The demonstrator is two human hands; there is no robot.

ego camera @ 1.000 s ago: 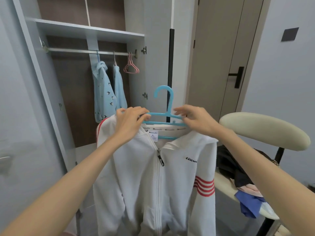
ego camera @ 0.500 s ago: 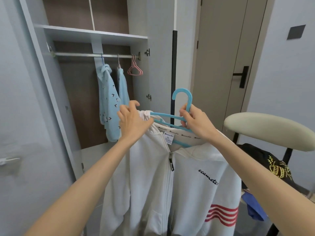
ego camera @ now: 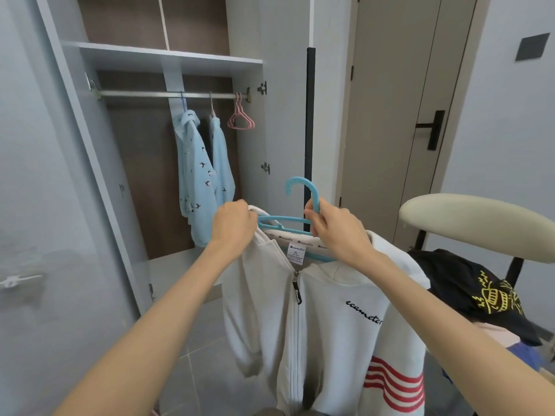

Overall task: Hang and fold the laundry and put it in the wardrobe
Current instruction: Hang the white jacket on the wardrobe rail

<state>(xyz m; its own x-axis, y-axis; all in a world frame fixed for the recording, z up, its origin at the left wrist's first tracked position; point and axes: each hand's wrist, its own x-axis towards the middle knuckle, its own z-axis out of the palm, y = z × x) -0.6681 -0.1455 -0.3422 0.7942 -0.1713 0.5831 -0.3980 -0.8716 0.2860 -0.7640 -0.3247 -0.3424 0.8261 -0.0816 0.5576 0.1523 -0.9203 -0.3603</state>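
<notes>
A white zip jacket (ego camera: 324, 331) with red sleeve stripes hangs on a blue hanger (ego camera: 303, 202) in front of me. My left hand (ego camera: 234, 226) grips the jacket's left shoulder at the hanger's end. My right hand (ego camera: 336, 232) holds the hanger at the base of its hook. The open wardrobe (ego camera: 168, 60) stands behind, with a metal rail (ego camera: 144, 94) across it.
Two light blue garments (ego camera: 198, 175) and an empty pink hanger (ego camera: 240, 120) hang on the rail. A chair (ego camera: 477, 226) at the right carries a black garment (ego camera: 468, 289) and other clothes. A closed door (ego camera: 399, 115) stands beyond.
The jacket and hanger have moved right and a bit nearer the wardrobe. My right hand has shifted from the hanger's bar to the base of its hook; my left has closed on the shoulder.
</notes>
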